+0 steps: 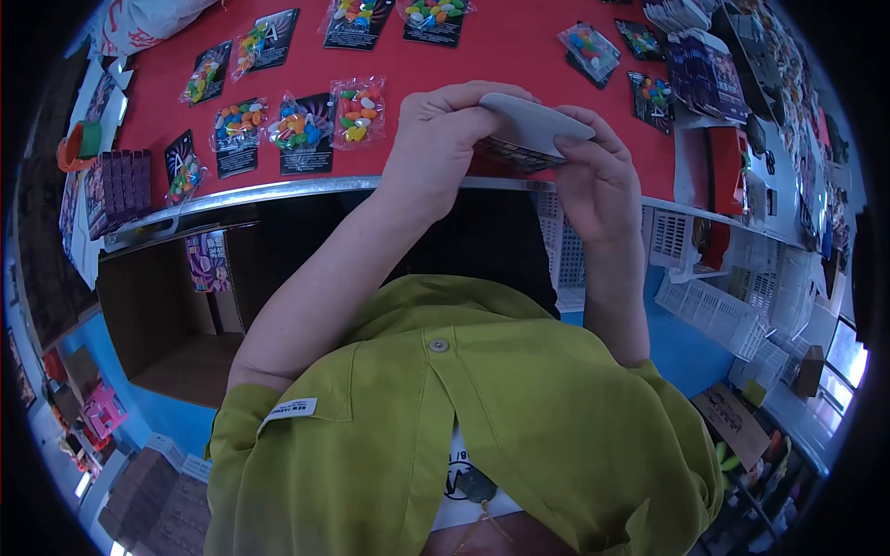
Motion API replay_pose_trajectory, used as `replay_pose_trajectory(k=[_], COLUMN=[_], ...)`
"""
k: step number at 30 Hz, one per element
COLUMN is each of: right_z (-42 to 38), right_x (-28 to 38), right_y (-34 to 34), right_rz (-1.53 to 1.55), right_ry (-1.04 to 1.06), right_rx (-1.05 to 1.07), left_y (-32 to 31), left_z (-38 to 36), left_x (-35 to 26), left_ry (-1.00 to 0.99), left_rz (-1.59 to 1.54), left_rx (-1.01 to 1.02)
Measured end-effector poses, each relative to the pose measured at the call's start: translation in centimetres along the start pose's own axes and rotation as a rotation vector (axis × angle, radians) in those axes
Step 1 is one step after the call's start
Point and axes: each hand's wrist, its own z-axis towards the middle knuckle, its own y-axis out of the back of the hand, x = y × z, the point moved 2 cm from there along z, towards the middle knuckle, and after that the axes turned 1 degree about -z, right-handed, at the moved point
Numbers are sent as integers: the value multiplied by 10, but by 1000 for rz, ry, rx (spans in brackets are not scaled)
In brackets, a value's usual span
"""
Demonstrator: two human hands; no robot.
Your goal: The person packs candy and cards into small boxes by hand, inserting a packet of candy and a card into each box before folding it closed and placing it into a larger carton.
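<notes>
Between my two hands, just over the front edge of the red table (pixel 491 46), is a folded printed card (pixel 538 125) with a pale grey face and a dark patterned side below. My left hand (pixel 440 130) pinches its left end between thumb and bent fingers. At the other end, my right hand (pixel 598 171) grips the card with its thumb and fingertips. Near my left hand lie clear bags of colourful pebble-like pieces, one bag (pixel 358 113) by itself and another bag (pixel 301 125) on a black card (pixel 306 162).
More bagged pieces on black cards (pixel 434 28) lie across the table. Stacks of dark printed cards stand at left (pixel 125 185) and right (pixel 705 74). An open cardboard box (pixel 176 324) sits below left; white plastic baskets (pixel 709 315) are below right.
</notes>
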Motion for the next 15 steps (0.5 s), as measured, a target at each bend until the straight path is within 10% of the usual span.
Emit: replay_pose_trajectory(k=[3,5,9,15], right_z=[0,-2,-11,-10], right_x=[1,6,8,15], right_y=[-2,0,0,-1], right_rz=[-729,-1571,-1643,-1424], right_ry=[452,1182,1131,986], right_rx=[-66,63,142,167], left_y=[11,24,26,18], left_z=[4,6,3,0], left_x=[-5,-6,-11,-14], left_ry=[-176,-455,-862,-646], left_rz=[198,528,1002,807], left_rx=[169,282,439,338])
